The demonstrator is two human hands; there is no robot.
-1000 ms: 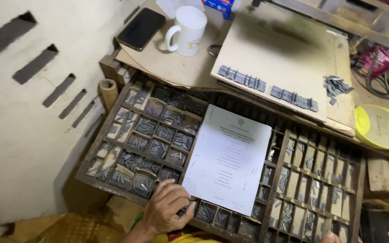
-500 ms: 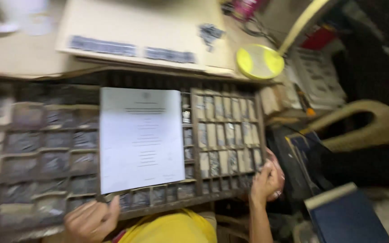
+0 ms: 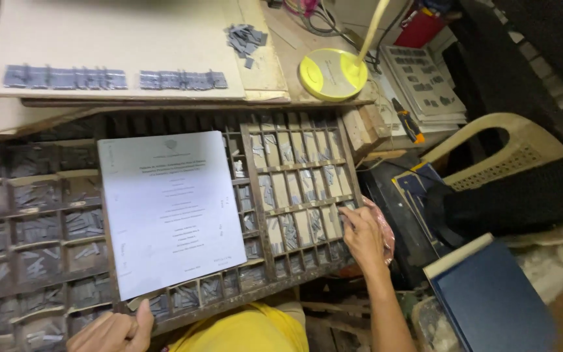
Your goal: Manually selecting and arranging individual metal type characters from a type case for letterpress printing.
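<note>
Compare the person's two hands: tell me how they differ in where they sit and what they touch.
The right hand reaches into the narrow compartments at the right end of the type case, fingers pointing among the metal pieces; the left hand rests at the case's near edge, just below the printed sheet. The right hand shows in full with its forearm; the left hand is partly cut off by the frame. Both are bare, and neither visibly grips anything.

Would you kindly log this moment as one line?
right hand: fingertips in type case, right side | left hand: on front edge | sheet: on case
</note>
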